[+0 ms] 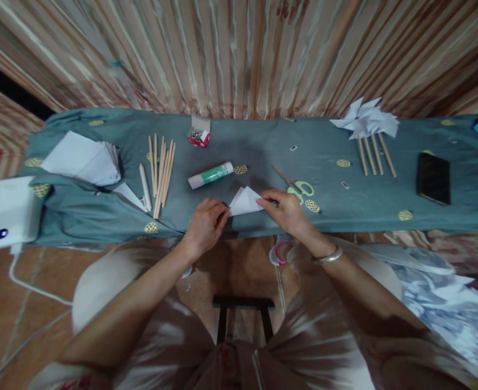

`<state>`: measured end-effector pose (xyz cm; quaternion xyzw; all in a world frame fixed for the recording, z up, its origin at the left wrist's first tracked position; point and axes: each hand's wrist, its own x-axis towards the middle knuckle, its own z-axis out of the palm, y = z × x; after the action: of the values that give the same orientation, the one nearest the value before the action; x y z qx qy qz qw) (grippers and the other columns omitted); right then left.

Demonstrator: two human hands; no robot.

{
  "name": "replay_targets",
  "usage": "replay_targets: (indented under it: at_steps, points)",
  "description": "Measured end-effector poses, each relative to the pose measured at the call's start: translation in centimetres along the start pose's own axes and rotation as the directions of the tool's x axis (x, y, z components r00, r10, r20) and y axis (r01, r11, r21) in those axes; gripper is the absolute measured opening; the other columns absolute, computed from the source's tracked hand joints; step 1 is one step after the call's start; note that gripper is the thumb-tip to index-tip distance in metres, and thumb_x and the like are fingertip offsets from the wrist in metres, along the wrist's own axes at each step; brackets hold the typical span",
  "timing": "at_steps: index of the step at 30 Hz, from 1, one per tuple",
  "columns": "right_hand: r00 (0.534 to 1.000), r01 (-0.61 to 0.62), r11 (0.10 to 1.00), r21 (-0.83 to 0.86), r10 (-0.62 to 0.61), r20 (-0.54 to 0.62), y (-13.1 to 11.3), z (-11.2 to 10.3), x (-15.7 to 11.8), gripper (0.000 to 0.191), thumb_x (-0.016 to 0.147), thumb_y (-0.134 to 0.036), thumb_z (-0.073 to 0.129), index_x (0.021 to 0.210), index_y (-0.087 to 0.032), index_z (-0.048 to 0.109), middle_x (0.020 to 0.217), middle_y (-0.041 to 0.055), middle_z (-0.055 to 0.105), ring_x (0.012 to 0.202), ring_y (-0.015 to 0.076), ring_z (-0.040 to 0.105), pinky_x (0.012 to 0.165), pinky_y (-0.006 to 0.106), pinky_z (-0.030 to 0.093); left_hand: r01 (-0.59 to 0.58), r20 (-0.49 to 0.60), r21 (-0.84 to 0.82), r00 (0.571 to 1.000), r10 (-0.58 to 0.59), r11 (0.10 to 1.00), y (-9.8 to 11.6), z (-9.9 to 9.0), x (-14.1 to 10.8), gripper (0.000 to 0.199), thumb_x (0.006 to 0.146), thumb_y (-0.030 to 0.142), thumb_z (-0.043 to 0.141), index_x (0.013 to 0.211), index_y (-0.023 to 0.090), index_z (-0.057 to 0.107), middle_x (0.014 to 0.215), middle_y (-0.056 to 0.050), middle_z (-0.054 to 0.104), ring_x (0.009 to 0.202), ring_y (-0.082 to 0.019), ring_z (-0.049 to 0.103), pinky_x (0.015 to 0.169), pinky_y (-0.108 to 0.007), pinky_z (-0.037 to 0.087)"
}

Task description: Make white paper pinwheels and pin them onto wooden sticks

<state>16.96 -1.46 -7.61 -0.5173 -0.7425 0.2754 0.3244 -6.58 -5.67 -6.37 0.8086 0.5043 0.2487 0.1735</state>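
Between my hands, at the front edge of the cloth-covered table, is a white sheet of paper folded into a triangular shape. My left hand pinches its left corner, fingers pressed together. At the opposite corner my right hand grips the paper between thumb and fingers; a metal bangle circles that wrist. Just beyond the right hand lie scissors with light green handles, blades pointing away to the left. A glue stick with a green label rests behind the left hand.
Leftward lie wooden sticks, a white pen-like tool, a stack of paper and a white device with a cable. A small red box holds metal pins. Paper pinwheels on sticks and a black phone are at right.
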Motion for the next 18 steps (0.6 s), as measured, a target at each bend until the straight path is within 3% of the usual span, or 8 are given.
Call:
replay_targets:
  at_steps: [5,9,13,18]
  points:
    - [0.998,0.058,0.996,-0.063,-0.061,-0.035,0.2,0.4,0.8,0.014,0.084,-0.031,0.066,0.074,-0.023,0.07,0.105,0.0078,0.074,0.1,0.0249,0.067,0.092,0.042,0.05,0.0,-0.029,0.035,1.0,0.001,0.999,0.0,-0.2,0.2,0.024,0.097,0.025,0.048,0.09,0.012,0.067,0.09,-0.011,0.067,0.089,-0.024,0.058,0.083,-0.04,0.05]
    - [0.998,0.06,0.994,-0.095,-0.062,-0.018,0.2,0.5,1.0,0.013,0.084,-0.031,0.066,0.075,-0.022,0.07,0.106,0.0087,0.073,0.101,0.0257,0.066,0.093,0.044,0.05,-0.16,-0.097,0.132,0.98,0.173,0.978,0.3,0.1,0.0,0.034,0.097,0.025,0.048,0.126,0.011,0.057,0.126,-0.017,0.063,0.121,-0.028,0.054,0.097,-0.045,0.047]
    - [0.998,0.061,0.992,-0.114,-0.064,-0.026,0.0,0.6,1.0,0.013,0.085,-0.031,0.066,0.075,-0.022,0.07,0.106,0.0095,0.072,0.1,0.026,0.066,0.093,0.044,0.05,-0.377,0.028,0.198,0.925,0.379,0.905,0.8,1.5,-0.7,0.047,0.098,0.017,0.041,0.144,0.012,0.04,0.147,-0.017,0.051,0.144,-0.026,0.036,0.114,-0.047,0.035]
    - [0.996,0.058,0.992,-0.114,-0.064,-0.054,-0.3,0.7,0.9,0.012,0.084,-0.03,0.067,0.074,-0.022,0.067,0.105,0.0089,0.072,0.099,0.0252,0.065,0.093,0.043,0.049,-0.381,0.149,0.208,0.923,0.356,0.901,0.9,2.8,-1.4,0.055,0.097,0.023,0.047,0.148,0.006,0.035,0.154,-0.02,0.04,0.148,-0.029,0.028,0.12,-0.049,0.027]
